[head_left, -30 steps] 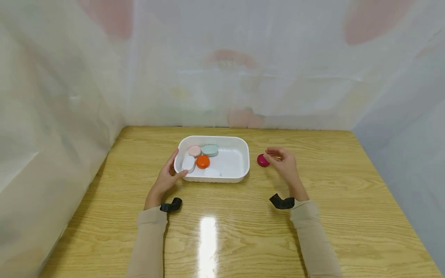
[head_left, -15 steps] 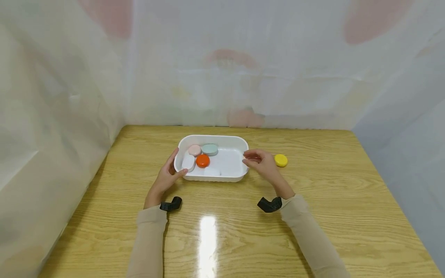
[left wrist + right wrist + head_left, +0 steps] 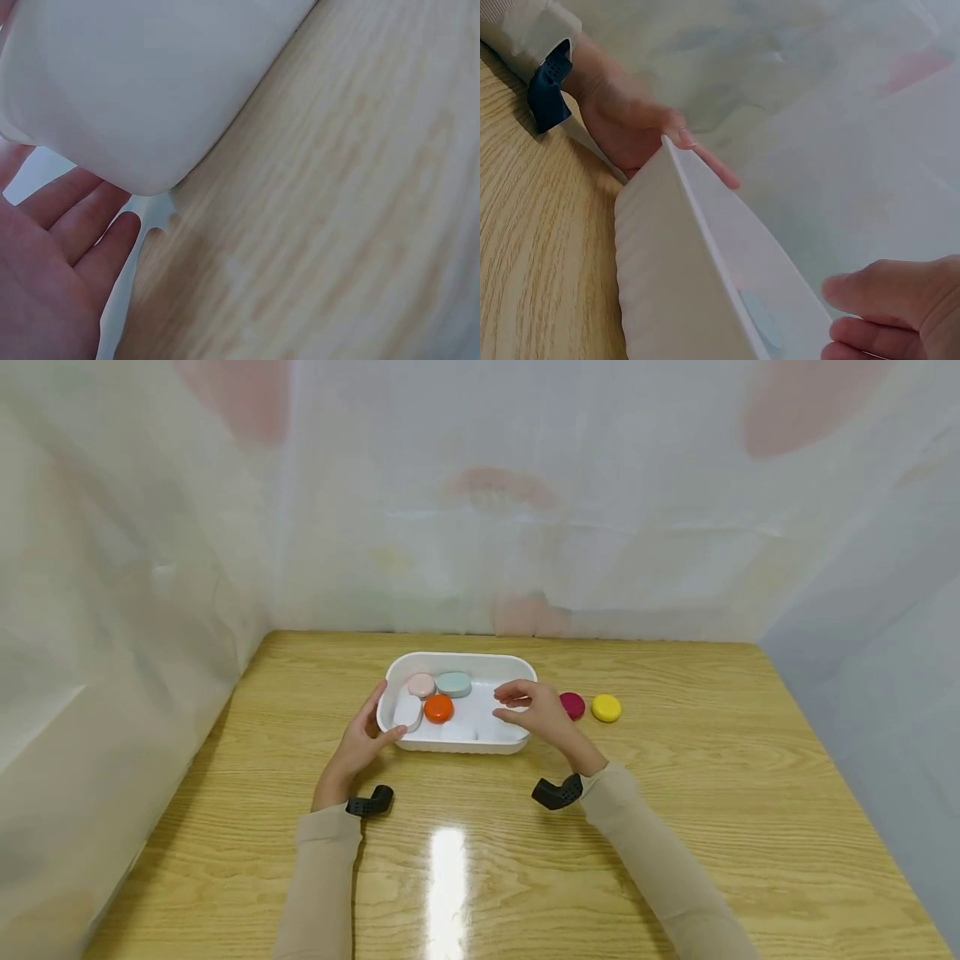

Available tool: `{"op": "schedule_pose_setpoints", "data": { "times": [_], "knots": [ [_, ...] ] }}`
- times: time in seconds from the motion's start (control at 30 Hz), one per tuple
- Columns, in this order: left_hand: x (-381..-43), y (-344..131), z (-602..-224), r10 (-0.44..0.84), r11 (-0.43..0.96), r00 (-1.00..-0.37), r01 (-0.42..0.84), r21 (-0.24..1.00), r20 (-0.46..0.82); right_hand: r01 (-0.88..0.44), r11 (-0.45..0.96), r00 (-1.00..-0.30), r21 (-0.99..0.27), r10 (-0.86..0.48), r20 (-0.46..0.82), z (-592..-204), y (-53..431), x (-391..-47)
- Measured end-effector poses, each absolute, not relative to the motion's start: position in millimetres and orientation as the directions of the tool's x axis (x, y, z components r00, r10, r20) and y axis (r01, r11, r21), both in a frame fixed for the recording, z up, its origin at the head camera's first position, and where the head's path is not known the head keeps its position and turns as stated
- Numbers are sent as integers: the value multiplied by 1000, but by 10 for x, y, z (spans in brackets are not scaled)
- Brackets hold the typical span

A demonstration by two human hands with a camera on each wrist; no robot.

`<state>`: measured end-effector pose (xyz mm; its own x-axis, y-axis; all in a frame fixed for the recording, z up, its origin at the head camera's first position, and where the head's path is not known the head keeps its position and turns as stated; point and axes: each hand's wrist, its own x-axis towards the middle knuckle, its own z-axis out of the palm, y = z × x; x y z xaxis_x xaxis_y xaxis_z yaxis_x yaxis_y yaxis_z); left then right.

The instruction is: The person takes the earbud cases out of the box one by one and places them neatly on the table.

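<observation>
My left hand grips the left end of a white plastic tray, thumb on the near rim and fingers round the outer side. In the left wrist view, fingers lie against the tray's outer wall. My right hand hovers over the tray's right end. Its thumb and fingertips are bent but apart, with nothing seen between them. Smooth, soap-like pieces lie in the tray's left half: a round orange one, a white oval, a pale pink one and a pale green oval.
Right of the tray, a dark red round piece, partly behind my right hand, lies beside a yellow one on the wood-grain table. Pale printed cloth hangs behind and along both sides. Black wrist cameras sit on both wrists.
My right hand has moved left from the dark red piece to over the tray's right end, uncovering the yellow piece. The dark red piece stays on the table. My left hand keeps its place.
</observation>
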<state>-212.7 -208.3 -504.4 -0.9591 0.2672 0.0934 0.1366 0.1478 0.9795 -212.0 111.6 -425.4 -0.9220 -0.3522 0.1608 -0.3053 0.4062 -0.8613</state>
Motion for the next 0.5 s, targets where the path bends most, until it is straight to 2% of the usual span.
{"op": "schedule_pose_setpoints", "data": {
  "times": [0.17,0.5],
  "knots": [
    [-2110,-2075,-5021,261,154,-962,125,980,82,-287,423,-898,-860,-432,88,-4278,1028,-2188],
    [-2108,-2076,-5019,258,154,-961,138,978,95,-301,458,-872,-836,-486,48,-4289,761,-2274]
  ]
}}
